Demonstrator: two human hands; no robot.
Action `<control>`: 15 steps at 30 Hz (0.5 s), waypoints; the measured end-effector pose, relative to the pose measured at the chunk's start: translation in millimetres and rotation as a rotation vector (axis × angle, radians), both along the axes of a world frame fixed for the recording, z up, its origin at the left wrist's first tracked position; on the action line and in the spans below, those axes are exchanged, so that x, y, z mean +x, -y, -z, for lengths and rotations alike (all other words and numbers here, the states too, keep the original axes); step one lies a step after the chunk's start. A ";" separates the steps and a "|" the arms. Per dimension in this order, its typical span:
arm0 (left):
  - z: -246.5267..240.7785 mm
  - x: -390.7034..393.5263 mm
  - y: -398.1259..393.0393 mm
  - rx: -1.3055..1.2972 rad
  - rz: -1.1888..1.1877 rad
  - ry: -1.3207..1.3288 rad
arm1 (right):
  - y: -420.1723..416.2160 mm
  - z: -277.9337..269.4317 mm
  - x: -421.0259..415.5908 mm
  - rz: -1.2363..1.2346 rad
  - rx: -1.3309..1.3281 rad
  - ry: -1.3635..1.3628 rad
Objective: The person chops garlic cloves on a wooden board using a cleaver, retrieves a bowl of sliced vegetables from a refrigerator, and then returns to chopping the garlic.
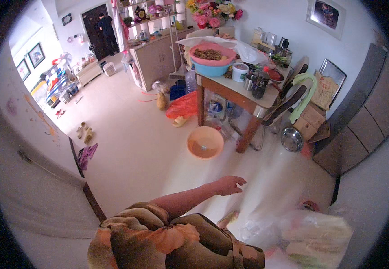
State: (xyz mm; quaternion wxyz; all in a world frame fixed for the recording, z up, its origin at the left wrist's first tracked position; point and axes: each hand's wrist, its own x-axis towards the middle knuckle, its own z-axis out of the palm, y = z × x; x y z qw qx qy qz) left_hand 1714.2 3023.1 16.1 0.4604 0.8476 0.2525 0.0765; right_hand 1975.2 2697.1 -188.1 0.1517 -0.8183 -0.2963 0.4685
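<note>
My left hand point(230, 185) reaches out over the pale floor with its fingers apart and slightly bent, holding nothing. Beyond it, an orange plastic basin point(205, 143) stands on the floor by a table leg. My right hand is out of view. At the lower right lie clear plastic bags point(319, 235) with pale contents, blurred. On the table point(238, 89), a pink basin point(226, 57) of small brown pieces rests in a blue basin point(211, 69). Beside them are a white tub point(240, 72), a metal cup point(249, 82) and a dark bottle with a red cap point(260, 82).
A steel bowl point(292, 139) leans near cardboard boxes point(309, 119) right of the table. A red plastic bag point(183, 106) and a slipper point(179, 121) lie left of it. A purple cloth point(87, 156) lies by the left wall. A person point(107, 30) stands at the far door.
</note>
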 end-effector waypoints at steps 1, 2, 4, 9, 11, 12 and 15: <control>-0.3 22.6 -10.1 -0.038 0.023 -0.003 | -22.8 -0.4 22.3 0.010 0.022 0.002; 2.8 44.3 -17.8 -0.015 0.065 -0.043 | -43.4 -0.6 44.5 0.023 0.039 0.003; 14.7 82.8 -38.5 0.075 0.126 -0.168 | -92.6 -0.3 89.1 0.031 0.079 -0.001; 3.0 190.6 -96.8 0.027 0.113 0.001 | -182.8 -0.7 206.5 0.044 0.085 -0.015; -7.6 226.6 -123.8 0.074 0.072 0.016 | -205.8 9.0 246.9 0.059 0.062 -0.045; -12.9 248.2 -137.6 0.138 0.055 -0.010 | -210.5 18.6 270.7 0.083 0.065 -0.075; -34.9 336.7 -191.8 0.118 0.198 -0.104 | -228.5 39.2 379.5 0.048 0.233 -0.103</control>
